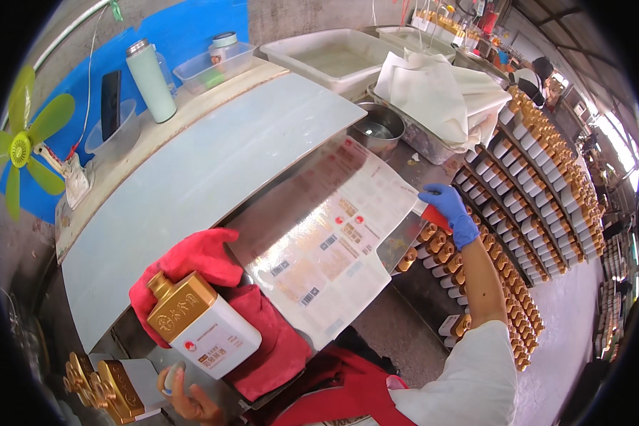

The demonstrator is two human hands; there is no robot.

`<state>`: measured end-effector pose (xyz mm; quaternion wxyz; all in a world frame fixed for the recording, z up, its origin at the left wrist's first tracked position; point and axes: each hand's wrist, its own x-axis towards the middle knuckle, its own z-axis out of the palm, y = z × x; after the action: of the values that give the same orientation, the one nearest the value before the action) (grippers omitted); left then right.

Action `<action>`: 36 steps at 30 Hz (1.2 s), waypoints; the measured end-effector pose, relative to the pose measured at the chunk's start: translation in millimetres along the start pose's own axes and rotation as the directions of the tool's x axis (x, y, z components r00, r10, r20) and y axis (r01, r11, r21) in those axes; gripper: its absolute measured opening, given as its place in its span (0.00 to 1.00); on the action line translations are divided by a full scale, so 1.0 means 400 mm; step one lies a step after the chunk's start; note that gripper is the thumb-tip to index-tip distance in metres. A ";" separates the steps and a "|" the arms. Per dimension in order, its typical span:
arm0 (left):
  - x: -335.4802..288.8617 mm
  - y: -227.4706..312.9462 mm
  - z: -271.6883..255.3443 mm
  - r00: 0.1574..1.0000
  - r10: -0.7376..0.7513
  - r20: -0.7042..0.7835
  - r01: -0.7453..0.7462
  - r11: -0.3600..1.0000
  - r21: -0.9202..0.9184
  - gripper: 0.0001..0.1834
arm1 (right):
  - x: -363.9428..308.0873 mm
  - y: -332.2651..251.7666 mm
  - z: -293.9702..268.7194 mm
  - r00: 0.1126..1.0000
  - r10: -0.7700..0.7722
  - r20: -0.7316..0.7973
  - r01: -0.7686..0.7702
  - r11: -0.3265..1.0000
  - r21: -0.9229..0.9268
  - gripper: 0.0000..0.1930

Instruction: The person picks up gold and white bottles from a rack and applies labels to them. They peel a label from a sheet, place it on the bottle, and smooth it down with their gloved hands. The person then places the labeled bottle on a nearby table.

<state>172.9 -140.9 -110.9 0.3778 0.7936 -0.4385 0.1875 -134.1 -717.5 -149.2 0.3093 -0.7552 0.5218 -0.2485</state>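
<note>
A white bottle with a gold shoulder and neck lies tilted on a red cloth, its printed front facing up. Just below it is my left hand, bare, with fingers apart and a whitish covering on one fingertip. That hand appears to hold nothing. My right hand, in a blue glove, is at the far right edge of a printed decal sheet. Its fingers are closed around a red piece, mostly hidden by the palm. The sheet looks wet and shiny, with several label prints on it.
More gold-and-white bottles stand at lower left. Racks of bottles fill the right. A pale board lies beyond the sheet, near a metal bowl, a white basin and a green fan.
</note>
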 end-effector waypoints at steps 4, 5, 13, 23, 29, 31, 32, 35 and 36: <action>0.065 0.051 0.017 0.992 0.012 -0.127 -0.005 0.999 0.050 0.13 | 0.024 -0.069 0.021 0.989 0.062 0.132 -0.037 0.982 -0.185 0.20; 0.061 0.043 0.022 0.992 0.015 -0.121 -0.010 0.999 0.041 0.13 | 0.035 -0.054 0.018 0.987 0.077 0.138 -0.054 0.985 -0.164 0.19; 0.069 0.037 0.031 0.995 0.011 -0.103 -0.007 0.999 0.036 0.13 | 0.062 -0.035 0.033 0.991 0.071 0.118 -0.049 0.983 -0.179 0.16; -0.021 -0.037 0.016 0.973 -0.202 -0.110 0.196 0.978 -0.066 0.13 | 0.012 -0.161 0.026 0.994 -0.068 -0.083 0.024 0.896 -0.444 0.13; 0.089 -0.032 -0.002 0.802 -0.570 -0.178 0.436 0.762 -0.479 0.10 | -0.151 -0.459 0.127 0.917 -0.308 0.255 0.392 0.819 -0.419 0.08; 0.131 -0.025 -0.007 0.833 -0.537 -0.131 0.413 0.763 -0.497 0.09 | -0.232 -0.589 0.189 0.815 -0.404 0.415 0.499 0.853 -0.150 0.06; 0.152 -0.016 -0.016 0.860 -0.495 -0.126 0.383 0.787 -0.483 0.09 | -0.288 -0.673 0.214 0.765 -0.439 0.472 0.480 0.876 0.036 0.06; 0.198 0.012 -0.053 0.828 -0.544 0.136 0.508 0.625 -0.593 0.09 | -0.422 -0.869 0.269 0.524 -0.496 0.693 0.294 0.869 0.399 0.06; 0.211 0.018 -0.066 0.827 -0.535 0.174 0.512 0.587 -0.627 0.11 | -0.463 -0.936 0.281 0.448 -0.441 0.777 0.188 0.897 0.401 0.06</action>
<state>213.7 -169.8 -37.7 0.6741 0.7016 -0.2158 -0.0825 120.2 -420.7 36.0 0.5670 -0.8150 0.1137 0.0365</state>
